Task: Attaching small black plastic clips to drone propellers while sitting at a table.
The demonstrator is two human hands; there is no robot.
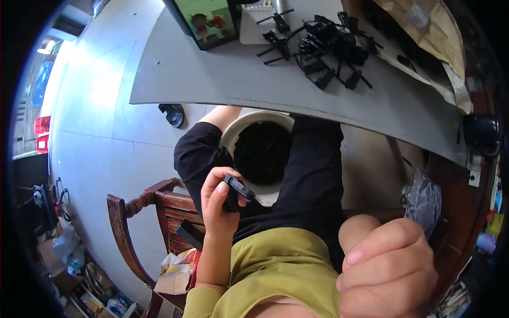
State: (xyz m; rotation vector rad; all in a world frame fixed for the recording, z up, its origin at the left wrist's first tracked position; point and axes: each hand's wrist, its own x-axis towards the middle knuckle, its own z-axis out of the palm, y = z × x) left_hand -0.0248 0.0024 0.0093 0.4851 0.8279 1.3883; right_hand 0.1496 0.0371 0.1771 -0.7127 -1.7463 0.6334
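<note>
My left hand (216, 199) is closed around a small black plastic part (239, 187), held above my lap beside the bucket. Thumb and fingers hide much of the part, and its exact kind is unclear. Close to the camera at the lower right, my right hand (389, 267) is curled with thumb against fingers; whatever it may pinch is hidden. Between my legs stands a pale bucket (229, 139) with a dark mass of black pieces (262, 153) in it. A heap of black plastic parts with thin rods (331, 45) lies on the grey table (212, 79).
A screen (208, 22) stands at the table's far left, brown paper packaging (432, 32) at its right. A wooden chair (130, 236) with an opened carton (175, 281) is at my left. A crumpled plastic bag (423, 200) hangs at right; a black sandal (173, 115) lies on the floor.
</note>
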